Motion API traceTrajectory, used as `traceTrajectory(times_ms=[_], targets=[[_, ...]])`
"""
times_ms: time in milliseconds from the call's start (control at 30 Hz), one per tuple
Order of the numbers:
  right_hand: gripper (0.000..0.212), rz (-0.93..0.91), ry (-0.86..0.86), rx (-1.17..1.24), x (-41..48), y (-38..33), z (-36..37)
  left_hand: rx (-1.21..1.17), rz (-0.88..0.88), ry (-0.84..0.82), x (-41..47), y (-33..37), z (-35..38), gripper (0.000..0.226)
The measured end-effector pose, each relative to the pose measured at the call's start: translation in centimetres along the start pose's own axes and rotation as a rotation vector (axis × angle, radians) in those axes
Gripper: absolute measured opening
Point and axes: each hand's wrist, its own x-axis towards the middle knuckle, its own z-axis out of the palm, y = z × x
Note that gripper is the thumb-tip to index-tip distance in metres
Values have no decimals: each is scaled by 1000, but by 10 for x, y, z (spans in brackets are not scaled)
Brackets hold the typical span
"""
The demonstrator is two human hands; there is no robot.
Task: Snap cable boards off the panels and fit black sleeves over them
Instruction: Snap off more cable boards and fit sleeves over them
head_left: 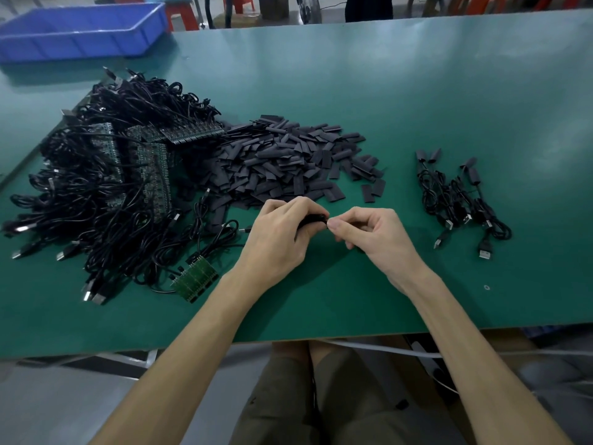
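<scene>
My left hand [282, 232] grips a black sleeve [313, 219] above the green table [417, 91], near its front edge. My right hand [369, 232] pinches at the sleeve's right end; what it pinches is hidden by my fingertips. A green panel [195, 279] with cables attached lies to the left of my left wrist. A heap of loose black sleeves [288, 159] lies just beyond my hands. Farther left is a big pile of cables on panels [106, 175].
A small bunch of sleeved cables [459, 200] lies to the right of my hands. A blue plastic bin [83, 30] stands at the far left corner. Red stools and other objects stand beyond the table's far edge. A white cable [385, 348] runs under the front edge.
</scene>
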Motion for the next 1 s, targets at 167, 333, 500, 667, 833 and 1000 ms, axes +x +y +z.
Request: traceTrajectory(times_ms=[167,333,500,667,833,1000], targets=[[9,-15,34,2,-1,2,3,-81,-33,-32,2,-4,0,7],[8,-14,49,-13,0,3,5,-119,-39,-67,3,-5,0,7],[7,6,-6,14,0,1,0,-65,-30,-14,1,-3,0,6],[16,32,-77,42,1,-4,-5,-23,-5,50,-1,1,0,8],[19,41,-80,59,0,-3,-5,-30,9,54,-1,-1,0,9],[13,24,-51,62,-1,-1,-1,-130,-19,-1,0,-6,0,10]])
